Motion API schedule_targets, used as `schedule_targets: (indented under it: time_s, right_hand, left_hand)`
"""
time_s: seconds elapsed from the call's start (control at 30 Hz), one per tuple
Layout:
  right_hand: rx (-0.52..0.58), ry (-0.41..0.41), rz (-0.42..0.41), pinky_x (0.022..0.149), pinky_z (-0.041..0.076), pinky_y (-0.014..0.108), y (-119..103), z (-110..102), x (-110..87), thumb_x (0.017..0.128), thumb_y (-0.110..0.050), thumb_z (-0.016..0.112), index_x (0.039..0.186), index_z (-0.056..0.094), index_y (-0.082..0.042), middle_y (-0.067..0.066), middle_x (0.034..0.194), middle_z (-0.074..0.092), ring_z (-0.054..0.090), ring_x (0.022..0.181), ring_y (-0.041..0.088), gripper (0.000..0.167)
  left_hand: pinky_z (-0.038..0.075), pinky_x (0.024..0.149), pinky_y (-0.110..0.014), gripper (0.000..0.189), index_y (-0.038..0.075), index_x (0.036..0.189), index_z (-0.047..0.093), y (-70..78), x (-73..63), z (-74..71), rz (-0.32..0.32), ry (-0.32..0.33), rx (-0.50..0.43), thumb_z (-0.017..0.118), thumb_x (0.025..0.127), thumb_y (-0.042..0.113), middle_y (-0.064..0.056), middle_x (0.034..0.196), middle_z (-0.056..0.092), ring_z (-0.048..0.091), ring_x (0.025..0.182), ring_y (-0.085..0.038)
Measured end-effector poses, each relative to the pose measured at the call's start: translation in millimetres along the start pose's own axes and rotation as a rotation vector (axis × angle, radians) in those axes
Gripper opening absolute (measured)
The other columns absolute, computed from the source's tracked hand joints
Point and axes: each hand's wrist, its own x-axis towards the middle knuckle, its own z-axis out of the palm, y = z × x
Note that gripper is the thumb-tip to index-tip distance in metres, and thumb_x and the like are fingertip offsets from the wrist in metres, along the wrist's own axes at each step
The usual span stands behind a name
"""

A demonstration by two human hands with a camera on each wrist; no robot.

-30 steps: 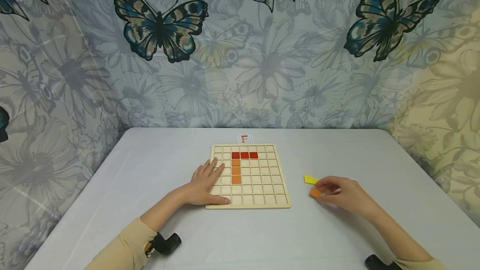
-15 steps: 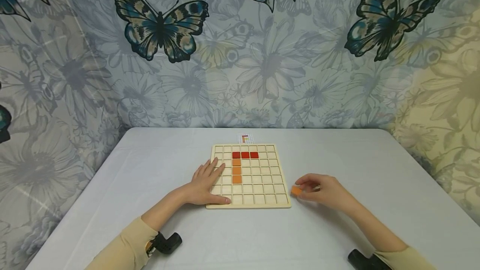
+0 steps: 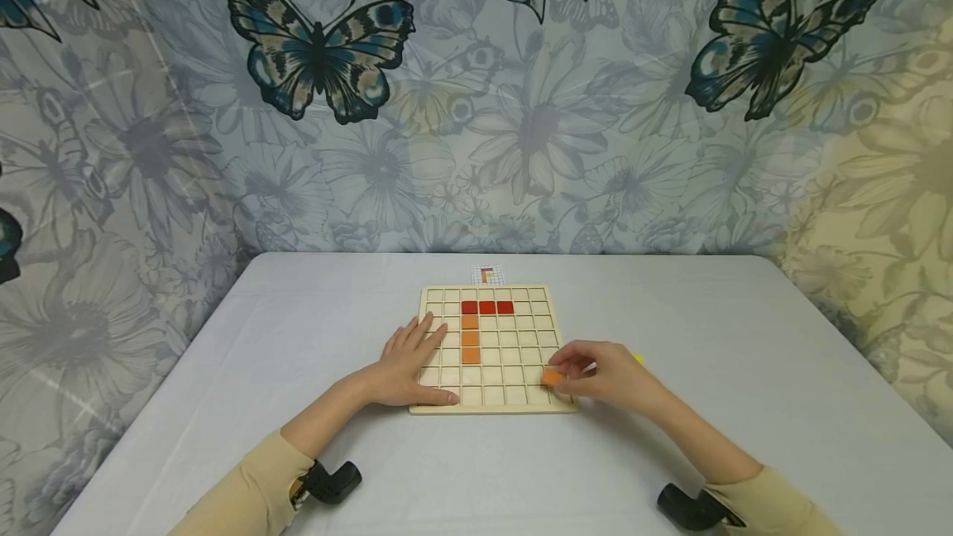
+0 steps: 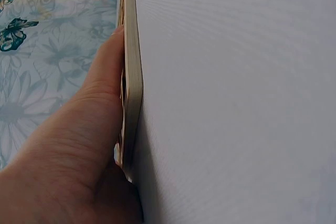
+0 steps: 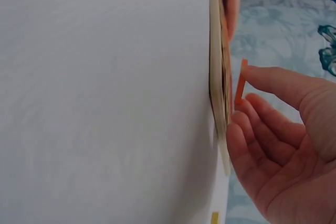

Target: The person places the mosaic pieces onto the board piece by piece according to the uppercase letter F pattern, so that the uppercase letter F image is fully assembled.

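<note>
A light wooden grid board (image 3: 514, 391) lies on the white table. Three red square tiles (image 3: 487, 307) form a row near its top, and three orange square tiles (image 3: 471, 338) run down in a column below the leftmost red one. My left hand (image 3: 402, 366) rests with spread fingers on the board's left side, its thumb along the near edge. My right hand (image 3: 606, 372) pinches a thin orange tile (image 5: 241, 81) between thumb and fingertips, over the board's right edge; the right wrist view shows the tile standing clear of the grid surface.
Behind the board lies a small pattern card (image 3: 487, 275) with a printed grid. A yellow tile (image 3: 638, 358) peeks out from behind the right hand on the white table (image 3: 313, 296). A butterfly-patterned cloth (image 3: 536, 147) hangs behind the table.
My right hand has carried the orange tile leftward, from beside the yellow tiles to over the board's right edge. The left hand stays in place on the board.
</note>
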Motion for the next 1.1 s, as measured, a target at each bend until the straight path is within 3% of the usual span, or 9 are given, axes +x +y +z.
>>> schedule_targets:
  time_s: [0.87, 1.1]
  right_hand:
    - [0.008, -0.081, -0.124, 0.07, 0.05, 0.023, -31, 39, 38.2, 0.078, -0.013, 0.082, 0.1, 0.07, -0.01, -0.004, 0.085, 0.065, 0.058, 0.076, 0.009, 0.024]
    - [-0.061, -0.078, -0.185, 0.069, 0.05, 0.023, -41, 51, 51.6, 0.079, -0.012, 0.081, 0.098, 0.071, -0.012, -0.006, 0.082, 0.065, 0.057, 0.073, 0.006, 0.022]
  left_hand:
    - [-0.002, 0.113, -0.059, 0.108, 0.008, 0.157, 0.014, 1.2, -0.1, -0.8, -0.005, -0.003, -0.013, 0.069, 0.081, 0.061, -0.018, 0.162, -0.005, -0.009, 0.146, -0.039]
    - [-0.004, 0.113, -0.058, 0.108, 0.008, 0.157, 0.014, 1.3, -0.7, -2.0, -0.005, -0.006, -0.02, 0.069, 0.081, 0.061, -0.018, 0.162, -0.005, -0.009, 0.146, -0.039]
